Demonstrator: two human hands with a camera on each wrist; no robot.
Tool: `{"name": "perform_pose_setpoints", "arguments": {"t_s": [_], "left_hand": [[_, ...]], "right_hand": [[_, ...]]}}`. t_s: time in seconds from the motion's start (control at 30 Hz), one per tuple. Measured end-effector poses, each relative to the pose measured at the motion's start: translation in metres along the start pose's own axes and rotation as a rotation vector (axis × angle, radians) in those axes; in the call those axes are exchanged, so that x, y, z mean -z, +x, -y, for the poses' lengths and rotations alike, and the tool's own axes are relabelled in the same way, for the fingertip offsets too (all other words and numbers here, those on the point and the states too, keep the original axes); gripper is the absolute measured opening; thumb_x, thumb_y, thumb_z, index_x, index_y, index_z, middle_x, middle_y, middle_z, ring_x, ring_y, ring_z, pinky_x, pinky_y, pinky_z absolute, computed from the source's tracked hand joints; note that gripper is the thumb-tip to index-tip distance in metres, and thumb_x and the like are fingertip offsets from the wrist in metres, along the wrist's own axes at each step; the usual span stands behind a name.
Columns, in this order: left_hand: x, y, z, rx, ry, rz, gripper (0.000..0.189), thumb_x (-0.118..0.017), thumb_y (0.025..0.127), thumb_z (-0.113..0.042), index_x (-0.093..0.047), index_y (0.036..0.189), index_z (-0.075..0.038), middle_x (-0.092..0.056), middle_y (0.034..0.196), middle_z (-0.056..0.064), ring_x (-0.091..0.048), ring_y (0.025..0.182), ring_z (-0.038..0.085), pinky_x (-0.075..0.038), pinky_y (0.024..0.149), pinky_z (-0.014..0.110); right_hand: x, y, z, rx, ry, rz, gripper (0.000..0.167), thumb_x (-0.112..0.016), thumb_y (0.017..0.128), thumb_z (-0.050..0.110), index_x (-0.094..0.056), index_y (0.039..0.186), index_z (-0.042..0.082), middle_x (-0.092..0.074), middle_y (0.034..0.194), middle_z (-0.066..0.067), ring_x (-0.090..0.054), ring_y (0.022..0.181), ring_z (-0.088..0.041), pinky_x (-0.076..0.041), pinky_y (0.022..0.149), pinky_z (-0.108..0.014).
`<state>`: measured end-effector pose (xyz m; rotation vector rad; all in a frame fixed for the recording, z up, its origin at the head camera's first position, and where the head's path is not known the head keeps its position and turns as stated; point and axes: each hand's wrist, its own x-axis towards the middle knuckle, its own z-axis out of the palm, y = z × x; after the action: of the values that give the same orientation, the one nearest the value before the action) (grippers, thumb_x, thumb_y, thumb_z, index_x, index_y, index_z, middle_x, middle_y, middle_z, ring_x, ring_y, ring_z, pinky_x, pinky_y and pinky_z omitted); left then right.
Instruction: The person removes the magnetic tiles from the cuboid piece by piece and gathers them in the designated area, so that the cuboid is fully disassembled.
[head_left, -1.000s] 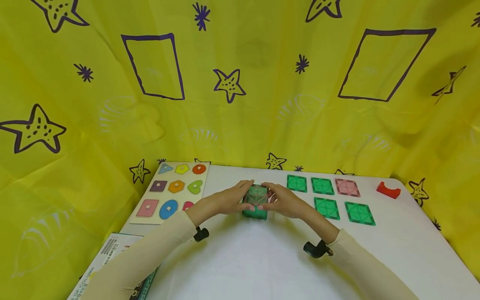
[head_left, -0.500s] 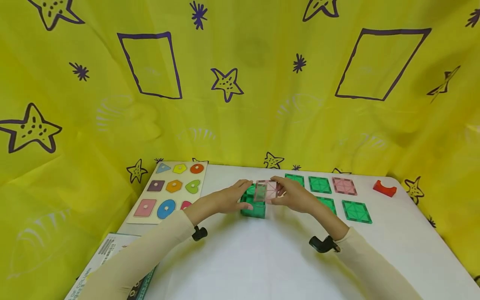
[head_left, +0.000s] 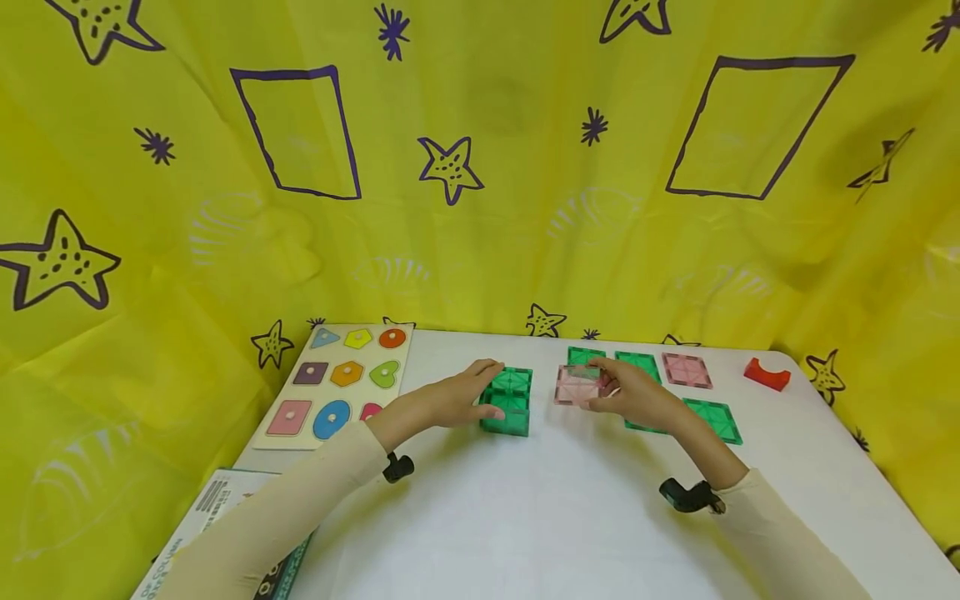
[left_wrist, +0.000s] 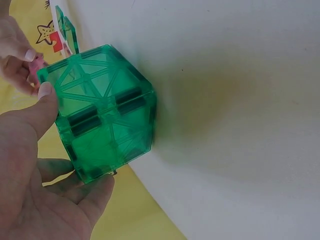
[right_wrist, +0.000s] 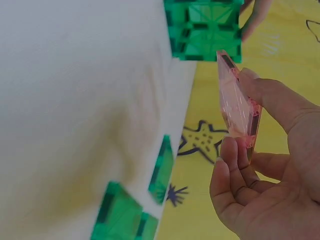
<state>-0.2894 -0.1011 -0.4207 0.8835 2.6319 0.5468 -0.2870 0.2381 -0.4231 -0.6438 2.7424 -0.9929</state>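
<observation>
A box [head_left: 512,402] of green see-through magnetic tiles stands on the white table. My left hand [head_left: 450,402] holds it from its left side, the thumb at the near face and fingers at the far side; in the left wrist view the thumb touches the box's edge [left_wrist: 102,112]. To the right of the box, my right hand [head_left: 637,393] pinches a pink magnetic tile [head_left: 576,387] by its right edge, above the table. In the right wrist view the pink tile [right_wrist: 236,102] shows nearly edge-on between thumb and fingers, apart from the box.
Several green tiles [head_left: 712,419] lie flat at the right, some partly behind the right hand. A second pink tile [head_left: 686,370] and a red notched block [head_left: 767,375] lie beyond. Left stand a shape puzzle board [head_left: 348,367] and a printed box [head_left: 217,500]. Yellow curtain [head_left: 510,242] behind.
The right hand has lifted the pink tile off the top of the green box and carried it to the right. The left hand has stayed on the box.
</observation>
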Motion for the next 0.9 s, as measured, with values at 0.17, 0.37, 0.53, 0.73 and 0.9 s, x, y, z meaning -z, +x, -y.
{"name": "perform_pose_setpoints", "arguments": {"t_s": [0.17,0.37,0.53,0.73,0.9], "left_hand": [[0.0,0.0,0.0,-0.003,0.007,-0.002,0.087,-0.06,0.106,-0.048,-0.016,0.17,-0.007,-0.015,0.175,0.014,-0.034,0.157,0.033,-0.033,0.126,0.049],[0.001,-0.003,-0.003,0.005,0.004,-0.003,0.087,-0.06,0.106,-0.047,-0.016,0.17,-0.009,-0.015,0.175,0.013,-0.035,0.156,0.032,-0.033,0.126,0.048],[0.0,-0.003,-0.002,0.003,-0.001,-0.003,0.086,-0.061,0.106,-0.046,-0.016,0.17,-0.008,-0.016,0.175,0.014,-0.035,0.156,0.033,-0.033,0.126,0.049],[0.001,-0.003,-0.001,0.001,0.006,-0.001,0.087,-0.06,0.107,-0.047,-0.015,0.17,-0.008,-0.015,0.175,0.014,-0.035,0.156,0.033,-0.033,0.126,0.049],[0.0,-0.003,-0.001,-0.002,0.009,-0.006,0.086,-0.06,0.107,-0.046,-0.016,0.17,-0.009,-0.015,0.175,0.013,-0.035,0.156,0.033,-0.034,0.126,0.049]], "right_hand": [[0.0,-0.006,-0.015,0.0,-0.008,0.018,0.072,-0.081,0.094,0.024,-0.049,0.147,-0.012,-0.06,0.096,-0.006,-0.053,0.087,-0.021,-0.048,0.07,-0.028],[-0.004,-0.007,-0.028,0.001,0.018,0.038,0.072,-0.081,0.095,0.022,-0.046,0.148,-0.013,-0.056,0.091,-0.006,-0.05,0.083,-0.02,-0.043,0.065,-0.026],[-0.01,-0.003,-0.036,0.027,-0.023,0.051,0.072,-0.082,0.093,0.018,-0.048,0.146,-0.015,-0.055,0.087,-0.004,-0.049,0.08,-0.017,-0.042,0.065,-0.026],[-0.011,0.0,-0.031,0.028,-0.142,0.07,0.07,-0.083,0.092,0.019,-0.051,0.144,-0.014,-0.061,0.093,-0.006,-0.053,0.084,-0.019,-0.048,0.072,-0.031],[-0.013,0.002,-0.026,-0.026,-0.219,0.083,0.077,-0.085,0.091,0.028,-0.051,0.147,-0.012,-0.057,0.117,-0.026,-0.055,0.1,-0.032,-0.054,0.084,-0.046]]}}
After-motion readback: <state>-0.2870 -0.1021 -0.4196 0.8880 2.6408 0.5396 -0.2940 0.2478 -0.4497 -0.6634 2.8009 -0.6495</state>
